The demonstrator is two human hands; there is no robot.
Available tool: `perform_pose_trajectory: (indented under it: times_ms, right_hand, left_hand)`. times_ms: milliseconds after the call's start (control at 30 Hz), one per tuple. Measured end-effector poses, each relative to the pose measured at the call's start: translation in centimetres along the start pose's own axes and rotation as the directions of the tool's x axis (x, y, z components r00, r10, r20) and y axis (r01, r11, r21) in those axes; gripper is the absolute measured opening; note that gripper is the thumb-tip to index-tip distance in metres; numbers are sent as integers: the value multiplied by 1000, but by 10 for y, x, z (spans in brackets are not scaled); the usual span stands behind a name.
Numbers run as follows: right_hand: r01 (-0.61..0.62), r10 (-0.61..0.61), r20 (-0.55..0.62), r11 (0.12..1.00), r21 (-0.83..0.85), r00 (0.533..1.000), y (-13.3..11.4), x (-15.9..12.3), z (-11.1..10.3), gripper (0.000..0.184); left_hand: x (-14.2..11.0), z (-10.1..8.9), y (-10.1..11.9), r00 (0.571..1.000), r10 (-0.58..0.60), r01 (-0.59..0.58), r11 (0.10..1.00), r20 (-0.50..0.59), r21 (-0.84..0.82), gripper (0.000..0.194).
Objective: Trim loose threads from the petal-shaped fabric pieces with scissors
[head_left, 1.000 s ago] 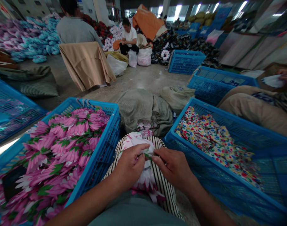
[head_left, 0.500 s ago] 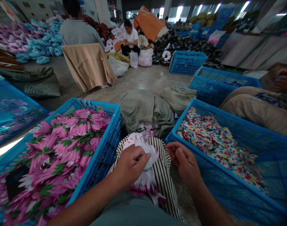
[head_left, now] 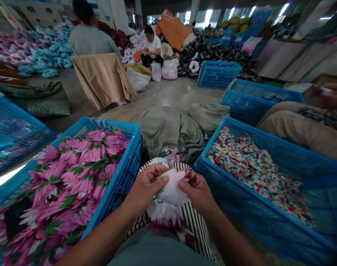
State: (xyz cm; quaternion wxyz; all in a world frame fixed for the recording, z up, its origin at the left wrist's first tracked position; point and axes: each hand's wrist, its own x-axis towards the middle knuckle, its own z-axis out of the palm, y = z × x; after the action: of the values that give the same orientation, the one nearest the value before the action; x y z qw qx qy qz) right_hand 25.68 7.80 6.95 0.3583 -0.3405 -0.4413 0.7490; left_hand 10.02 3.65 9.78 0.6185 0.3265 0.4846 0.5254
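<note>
We work on a wide factory floor, seated between two blue plastic crates. The left crate (head_left: pixel 115 123) is heaped with pink petal-print fabric (head_left: pixel 79 173), the right crate (head_left: pixel 240 201) with multicoloured spotted fabric (head_left: pixel 254 173). A grey-green sack (head_left: pixel 168 135) lies just ahead. Above the striped cloth (head_left: pixel 194 221) on our lap, our left hand (head_left: pixel 144 186) and right hand (head_left: pixel 197 192) grip a white-and-pink petal-edged fabric piece (head_left: pixel 171 192) closely between them, fingers and thumbs pinching its edges

White pink-tipped petal fabric (head_left: pixel 170 194), bunched, hand-held
</note>
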Motion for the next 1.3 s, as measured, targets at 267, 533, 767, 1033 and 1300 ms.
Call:
perform_pose_trajectory:
  times_ms: [267, 533, 767, 1033, 1300]
  right_hand:
    - [142, -137, 42, 978, -154, 990, -8, 6, -15, 42]
    - [304, -267, 146, 860, -410, 952, -20, 7, -8, 42]
    - [351, -310, 166, 837, -420, 936, -19, 5, -11, 34]
    - [319, -290, 132, 861, -396, 948, -16, 5, -12, 38]
    - [197, -186, 66, 939, -282, 980, -15, 4, -4, 20]
  left_hand:
    - [-6, 11, 7, 982, -187, 182, 971, -17, -158, 33]
    - [-9, 12, 6, 977, -215, 214, 965, 9, -151, 33]
    - [-8, 15, 4, 975, -221, 220, 959, 19, -177, 30]
    - [-8, 13, 1, 977, -211, 212, 964, 29, -159, 29]
    - [-6, 9, 6, 1000, 18, -21, 950, 10, 313, 22]
